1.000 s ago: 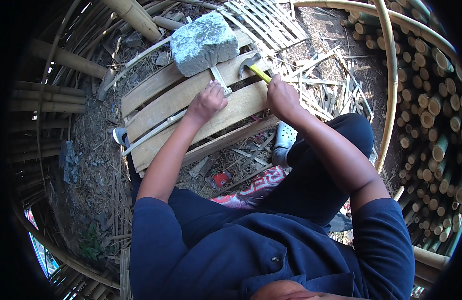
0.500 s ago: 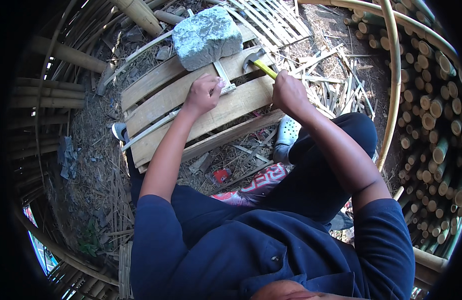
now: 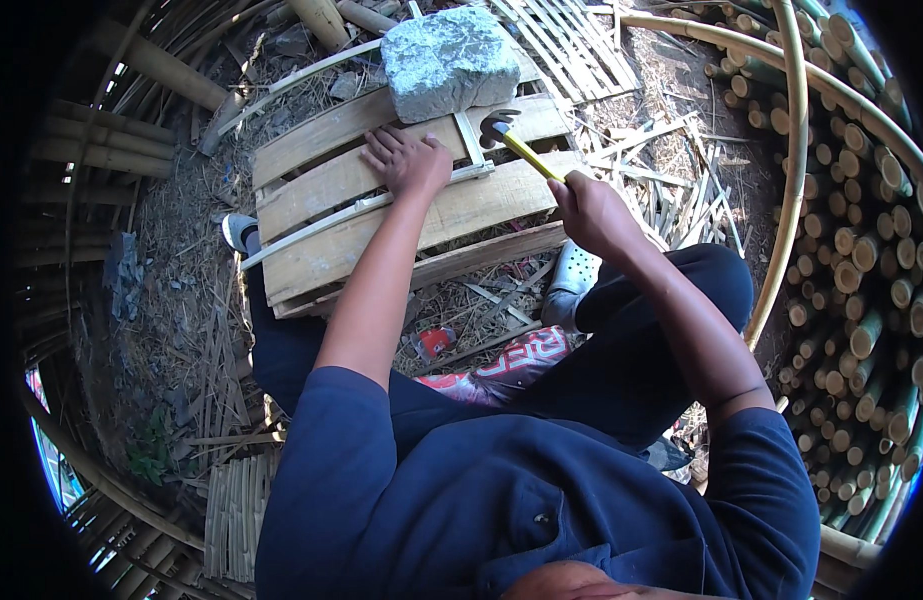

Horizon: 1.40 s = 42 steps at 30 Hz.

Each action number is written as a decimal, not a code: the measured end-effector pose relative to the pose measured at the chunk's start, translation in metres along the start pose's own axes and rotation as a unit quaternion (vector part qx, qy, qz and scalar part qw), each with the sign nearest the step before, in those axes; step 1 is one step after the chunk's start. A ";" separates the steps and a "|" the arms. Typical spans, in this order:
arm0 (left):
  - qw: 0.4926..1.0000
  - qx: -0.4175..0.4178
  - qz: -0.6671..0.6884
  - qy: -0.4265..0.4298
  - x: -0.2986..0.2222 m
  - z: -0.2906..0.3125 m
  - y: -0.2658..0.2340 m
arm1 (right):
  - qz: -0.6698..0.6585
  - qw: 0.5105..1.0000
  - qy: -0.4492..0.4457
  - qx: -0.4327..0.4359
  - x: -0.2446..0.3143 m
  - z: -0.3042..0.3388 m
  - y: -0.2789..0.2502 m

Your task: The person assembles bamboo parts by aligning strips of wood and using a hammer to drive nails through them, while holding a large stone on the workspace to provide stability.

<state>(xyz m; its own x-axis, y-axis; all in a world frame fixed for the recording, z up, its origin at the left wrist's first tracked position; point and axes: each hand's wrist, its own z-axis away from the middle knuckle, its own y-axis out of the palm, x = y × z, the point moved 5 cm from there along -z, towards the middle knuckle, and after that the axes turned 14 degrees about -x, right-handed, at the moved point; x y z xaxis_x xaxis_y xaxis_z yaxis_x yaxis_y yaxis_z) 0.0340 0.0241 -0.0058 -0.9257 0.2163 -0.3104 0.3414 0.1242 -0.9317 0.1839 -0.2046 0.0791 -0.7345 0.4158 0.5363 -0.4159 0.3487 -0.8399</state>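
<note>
Strip [image 3: 469,139] partly hidden by stone [image 3: 449,65]

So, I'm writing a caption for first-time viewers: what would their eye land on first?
Probably the big grey stone block on the far side of the slatted wooden platform. Next, the yellow-handled hammer in the right hand, its head near the stone, then the stacked bamboo poles filling the right edge.

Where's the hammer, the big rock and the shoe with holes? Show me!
Hammer [image 3: 530,157]: head view, on its yellow handle.
Big rock [image 3: 449,62]: head view, middle of its rough surface.
Shoe with holes [image 3: 576,271]: head view, on its upper.
</note>
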 end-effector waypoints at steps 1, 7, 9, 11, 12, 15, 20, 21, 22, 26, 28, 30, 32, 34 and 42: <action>1.000 0.003 -0.026 0.009 0.000 -0.001 0.003 | 0.011 0.999 -0.030 -0.015 0.001 0.005 0.004; 0.998 0.009 -0.066 0.020 0.004 -0.002 0.010 | 0.025 0.993 -0.095 -0.064 0.016 0.015 -0.006; 0.997 0.015 -0.073 0.025 0.004 -0.003 0.011 | 0.013 0.992 -0.096 -0.082 0.019 0.018 -0.004; 0.997 0.017 -0.067 0.026 0.002 -0.004 0.010 | 0.043 0.991 -0.090 -0.084 0.022 0.022 0.000; 0.997 0.017 -0.064 0.031 0.002 -0.003 0.010 | 0.042 0.992 -0.090 -0.084 0.019 0.023 0.002; 0.998 0.015 -0.057 0.038 0.002 0.000 0.008 | 0.044 0.995 -0.090 -0.019 0.018 0.024 0.007; 0.997 0.022 -0.071 0.037 -0.002 0.001 0.002 | 0.013 0.990 -0.090 -0.105 0.017 0.028 0.007; 0.997 0.015 -0.065 0.042 -0.002 -0.001 0.002 | 0.043 0.993 -0.094 -0.053 0.014 0.029 0.015; 0.997 0.015 -0.065 0.042 0.000 -0.001 0.005 | 0.073 0.993 -0.097 -0.002 0.012 0.031 0.022; 0.996 0.009 -0.076 0.054 0.003 -0.001 0.008 | 0.024 0.995 -0.087 -0.043 0.026 0.036 0.010; 0.998 -0.003 -0.043 0.045 0.003 -0.001 0.007 | 0.017 0.991 -0.099 -0.090 0.027 0.035 0.006; 0.998 -0.008 -0.041 0.047 0.001 0.000 0.008 | 0.069 0.995 -0.053 -0.047 0.013 0.031 0.015; 0.998 -0.014 -0.040 0.054 -0.001 0.001 0.008 | 0.081 0.996 -0.035 -0.024 -0.003 0.031 0.021; 0.997 0.007 -0.057 0.043 0.003 0.000 0.008 | 0.042 0.991 -0.080 -0.101 0.010 0.027 0.002; 0.997 0.009 -0.048 0.051 0.001 0.001 0.007 | 0.050 0.995 -0.075 -0.044 0.009 0.036 0.021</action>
<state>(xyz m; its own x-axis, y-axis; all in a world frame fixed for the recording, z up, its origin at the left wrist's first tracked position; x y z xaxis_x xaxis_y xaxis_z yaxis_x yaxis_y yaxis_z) 0.0357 0.0242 -0.0126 -0.9322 0.3025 -0.1987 0.2472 0.1314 -0.9600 0.1487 -0.2239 0.0635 -0.8442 0.3240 0.4271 -0.2932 0.3879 -0.8738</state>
